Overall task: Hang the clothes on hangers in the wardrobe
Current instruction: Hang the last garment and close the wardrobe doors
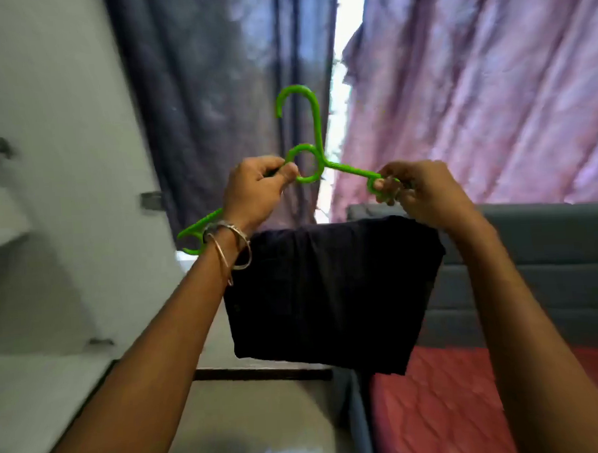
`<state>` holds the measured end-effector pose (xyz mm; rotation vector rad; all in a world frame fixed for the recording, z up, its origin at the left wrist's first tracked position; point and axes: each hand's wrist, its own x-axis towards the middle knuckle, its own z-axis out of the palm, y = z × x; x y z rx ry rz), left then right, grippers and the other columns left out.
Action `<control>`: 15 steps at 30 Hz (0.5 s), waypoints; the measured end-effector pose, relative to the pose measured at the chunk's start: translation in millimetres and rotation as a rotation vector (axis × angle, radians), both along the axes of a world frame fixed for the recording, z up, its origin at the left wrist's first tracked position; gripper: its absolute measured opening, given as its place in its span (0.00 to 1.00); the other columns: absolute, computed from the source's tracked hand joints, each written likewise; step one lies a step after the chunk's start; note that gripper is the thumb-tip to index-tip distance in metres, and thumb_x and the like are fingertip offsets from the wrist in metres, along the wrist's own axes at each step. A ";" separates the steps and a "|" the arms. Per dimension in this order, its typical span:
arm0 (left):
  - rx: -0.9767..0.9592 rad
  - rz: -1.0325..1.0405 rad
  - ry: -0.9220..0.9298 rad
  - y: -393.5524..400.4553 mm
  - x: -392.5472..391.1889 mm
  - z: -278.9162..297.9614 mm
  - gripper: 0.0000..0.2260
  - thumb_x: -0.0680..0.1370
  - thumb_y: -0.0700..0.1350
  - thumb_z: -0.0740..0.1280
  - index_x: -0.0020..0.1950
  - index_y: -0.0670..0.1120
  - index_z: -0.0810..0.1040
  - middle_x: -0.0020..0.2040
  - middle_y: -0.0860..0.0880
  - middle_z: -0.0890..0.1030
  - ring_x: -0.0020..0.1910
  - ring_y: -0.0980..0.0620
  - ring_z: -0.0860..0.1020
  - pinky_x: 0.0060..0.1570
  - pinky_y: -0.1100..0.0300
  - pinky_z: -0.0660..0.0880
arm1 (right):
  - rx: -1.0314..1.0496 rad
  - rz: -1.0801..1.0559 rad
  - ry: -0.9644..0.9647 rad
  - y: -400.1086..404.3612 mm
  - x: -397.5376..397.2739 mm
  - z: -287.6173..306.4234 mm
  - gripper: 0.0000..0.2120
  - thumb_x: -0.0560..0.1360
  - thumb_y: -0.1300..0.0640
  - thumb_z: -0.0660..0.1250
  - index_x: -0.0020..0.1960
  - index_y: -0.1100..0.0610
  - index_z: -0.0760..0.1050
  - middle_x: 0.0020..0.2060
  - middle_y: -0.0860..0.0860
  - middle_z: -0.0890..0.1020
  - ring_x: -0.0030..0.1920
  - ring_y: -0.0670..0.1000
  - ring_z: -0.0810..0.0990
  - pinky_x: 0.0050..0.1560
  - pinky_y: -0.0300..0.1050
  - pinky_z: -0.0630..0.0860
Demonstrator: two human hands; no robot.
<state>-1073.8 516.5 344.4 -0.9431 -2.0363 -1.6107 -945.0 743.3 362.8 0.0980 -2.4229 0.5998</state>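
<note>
Head view is showing the left hand (255, 190) pinching the green hanger (308, 157) just beside its central ring, while the right hand (416, 193) is gripping the hanger's right arm near its end loop. A folded dark garment (331, 293) is draping below the hanger between the two forearms, held up in front of the dark blue curtain (215, 76) and the pink curtain (473, 81). A white wardrobe door (53, 134) is standing at the left, and a red bedspread (452, 397) is lying below at the right.
</note>
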 end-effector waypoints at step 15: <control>0.051 0.738 0.023 -453.6 -47.6 79.9 0.09 0.62 0.58 0.69 0.30 0.54 0.82 0.30 0.48 0.78 0.32 0.51 0.73 0.40 0.51 0.73 | 0.212 0.486 0.093 -392.1 -204.3 33.3 0.30 0.70 0.28 0.45 0.46 0.51 0.73 0.35 0.48 0.82 0.42 0.58 0.81 0.41 0.54 0.78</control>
